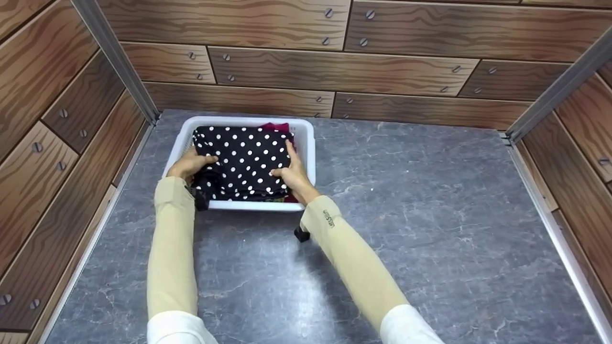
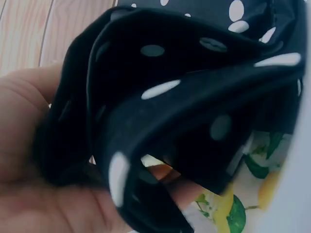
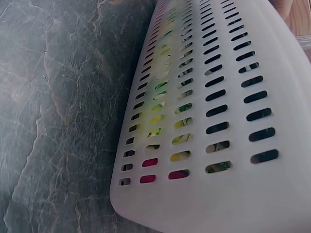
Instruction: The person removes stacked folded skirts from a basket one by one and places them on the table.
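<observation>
A folded black garment [image 1: 246, 157] with white polka dots lies across the top of a white plastic basket [image 1: 258, 206]. My left hand [image 1: 188, 165] grips its left side, thumb on top. In the left wrist view the loose folds of the dotted fabric [image 2: 160, 92] sit between thumb and fingers, with the fingers passing underneath. At the right edge my right hand [image 1: 296, 177] holds the garment, thumb over the top and index finger along the side. Beneath it show a lemon-print cloth [image 2: 238, 208] and a crimson cloth [image 1: 277, 127].
The basket's slotted wall [image 3: 209, 204] fills much of the right wrist view, with coloured fabric behind the slots. Grey marbled floor [image 1: 406, 215] extends to the right and front. Wood-patterned panels [image 1: 287, 67] rise behind and on both sides, close to the basket's left and back.
</observation>
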Tool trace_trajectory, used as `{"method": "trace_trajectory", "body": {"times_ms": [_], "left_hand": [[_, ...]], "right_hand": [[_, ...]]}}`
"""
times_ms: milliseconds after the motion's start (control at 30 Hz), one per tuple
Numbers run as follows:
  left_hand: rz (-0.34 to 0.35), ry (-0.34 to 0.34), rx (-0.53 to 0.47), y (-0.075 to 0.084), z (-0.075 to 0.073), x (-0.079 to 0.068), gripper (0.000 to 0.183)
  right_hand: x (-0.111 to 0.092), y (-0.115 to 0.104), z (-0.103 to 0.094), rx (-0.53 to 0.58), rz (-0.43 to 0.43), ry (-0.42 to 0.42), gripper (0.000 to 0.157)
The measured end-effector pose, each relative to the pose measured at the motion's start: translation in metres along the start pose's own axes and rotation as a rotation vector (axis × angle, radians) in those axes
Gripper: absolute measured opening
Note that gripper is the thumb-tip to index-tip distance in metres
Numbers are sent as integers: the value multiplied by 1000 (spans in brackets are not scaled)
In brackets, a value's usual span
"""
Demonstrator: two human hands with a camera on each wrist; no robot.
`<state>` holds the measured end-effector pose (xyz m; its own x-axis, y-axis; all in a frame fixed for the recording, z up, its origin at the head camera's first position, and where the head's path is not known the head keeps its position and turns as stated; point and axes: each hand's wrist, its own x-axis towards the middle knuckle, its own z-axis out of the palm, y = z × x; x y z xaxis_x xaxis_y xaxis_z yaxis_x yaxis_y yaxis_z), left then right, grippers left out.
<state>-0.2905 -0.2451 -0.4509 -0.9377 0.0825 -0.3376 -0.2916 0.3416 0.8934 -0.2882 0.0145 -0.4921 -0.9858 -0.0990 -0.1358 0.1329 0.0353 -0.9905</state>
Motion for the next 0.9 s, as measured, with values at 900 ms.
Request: {"method": "trace_trajectory", "body": {"times_ms": [900], "left_hand": [[80,-68,-130,-15,3,6,96]], "right_hand": [[-3,1,-1,-27,6,-94,80]]}}
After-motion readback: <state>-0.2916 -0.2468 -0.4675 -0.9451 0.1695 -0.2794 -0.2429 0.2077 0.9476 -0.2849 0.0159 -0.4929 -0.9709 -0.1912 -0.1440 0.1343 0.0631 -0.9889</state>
